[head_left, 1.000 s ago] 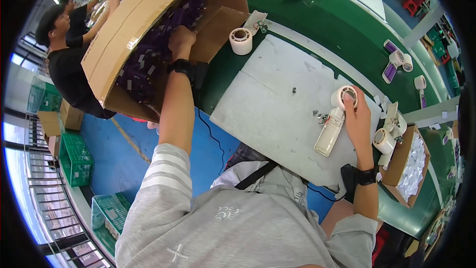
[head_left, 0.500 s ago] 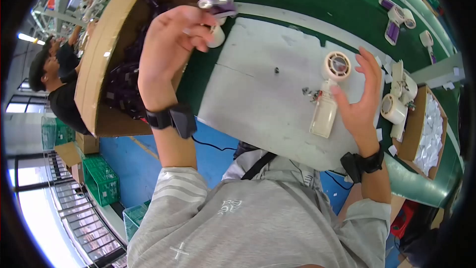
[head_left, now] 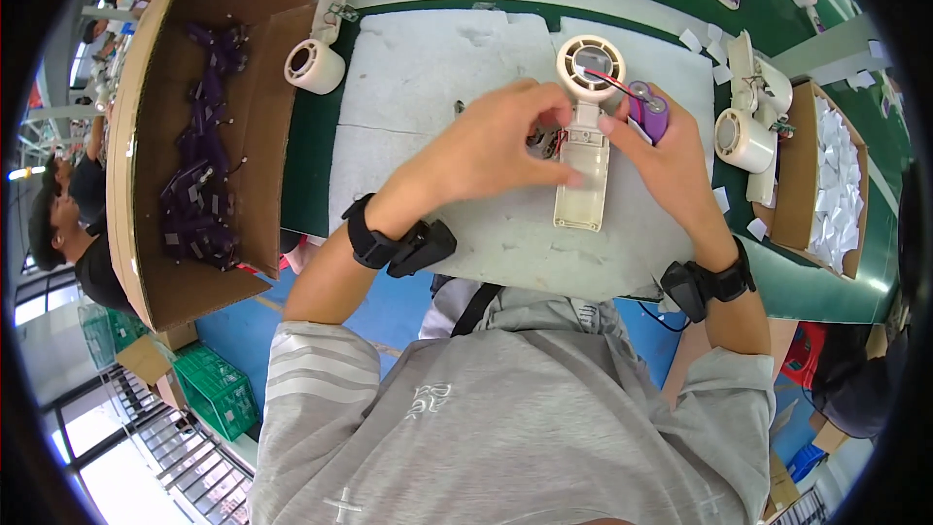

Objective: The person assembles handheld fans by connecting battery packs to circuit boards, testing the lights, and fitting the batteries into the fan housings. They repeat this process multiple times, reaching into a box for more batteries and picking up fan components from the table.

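A cream handheld fan housing (head_left: 581, 196) lies on the pale mat, its round fan head (head_left: 591, 68) pointing away from me and its hollow handle facing up. My right hand (head_left: 671, 156) grips a purple battery pack (head_left: 649, 115) just right of the handle's upper end. A red wire runs from the pack across the fan head. My left hand (head_left: 486, 141) curves around the left side of the handle, thumb and fingers apart, with nothing visible between them. Small red wires (head_left: 554, 143) and dark parts show beside the handle, partly hidden by that hand.
At left stands a deep cardboard box (head_left: 258, 136) holding several purple battery packs (head_left: 199, 194). Another fan housing (head_left: 316, 66) sits beside it. More cream housings (head_left: 746, 139) and a carton of white pieces (head_left: 795, 165) are at right. The mat (head_left: 389, 68) lies on a green bench.
My left hand has come from beside the cardboard box to the housing. The purple battery pack, earlier by my left hand, is now in my right hand. The view has shifted.
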A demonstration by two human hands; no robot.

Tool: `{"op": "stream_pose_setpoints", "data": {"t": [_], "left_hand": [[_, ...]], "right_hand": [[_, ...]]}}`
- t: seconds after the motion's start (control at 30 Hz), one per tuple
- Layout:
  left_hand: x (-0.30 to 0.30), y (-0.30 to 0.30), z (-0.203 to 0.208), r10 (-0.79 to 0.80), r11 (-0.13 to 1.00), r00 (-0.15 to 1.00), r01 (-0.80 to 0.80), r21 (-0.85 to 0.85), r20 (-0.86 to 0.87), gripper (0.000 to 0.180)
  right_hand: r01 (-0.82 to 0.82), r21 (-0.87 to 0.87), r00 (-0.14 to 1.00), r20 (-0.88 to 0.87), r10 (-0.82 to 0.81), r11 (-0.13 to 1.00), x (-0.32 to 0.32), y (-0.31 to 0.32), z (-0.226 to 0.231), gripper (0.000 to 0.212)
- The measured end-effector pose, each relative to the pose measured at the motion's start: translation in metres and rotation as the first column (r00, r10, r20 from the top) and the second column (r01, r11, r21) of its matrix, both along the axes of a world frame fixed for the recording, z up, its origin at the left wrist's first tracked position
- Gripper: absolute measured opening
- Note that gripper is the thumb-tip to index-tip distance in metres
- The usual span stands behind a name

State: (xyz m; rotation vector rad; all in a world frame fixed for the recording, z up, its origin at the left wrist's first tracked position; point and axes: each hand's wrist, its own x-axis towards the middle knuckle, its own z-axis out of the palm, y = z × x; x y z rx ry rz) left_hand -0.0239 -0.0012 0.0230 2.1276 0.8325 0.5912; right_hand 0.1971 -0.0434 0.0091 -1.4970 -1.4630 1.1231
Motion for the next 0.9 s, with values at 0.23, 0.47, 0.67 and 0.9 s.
{"op": "stream_pose_setpoints", "data": {"t": [0.23,0.47,0.67,0.9], "left_hand": [[0.010,0.023,-0.001,-0.066,0.955,0.996,0.079,-0.286,0.056,0.035],[-0.007,0.024,-0.009,-0.136,0.949,0.988,0.151,-0.276,0.074,0.026],[-0.005,0.024,-0.015,-0.215,0.969,0.969,0.197,0.148,0.119,0.030],[-0.004,0.021,-0.010,-0.136,0.990,0.972,0.138,0.006,0.191,0.022]], "right_hand": [[0.080,0.239,0.989,0.105,-0.108,0.968,-0.010,0.003,-0.004,0.026],[-0.069,0.454,0.970,0.237,-0.046,0.888,-0.012,0.001,0.001,0.028],[-0.308,0.616,0.933,0.345,0.103,0.725,-0.024,0.004,0.004,0.027],[-0.232,0.513,0.943,0.328,0.061,0.826,-0.026,-0.001,0.001,0.024]]}}
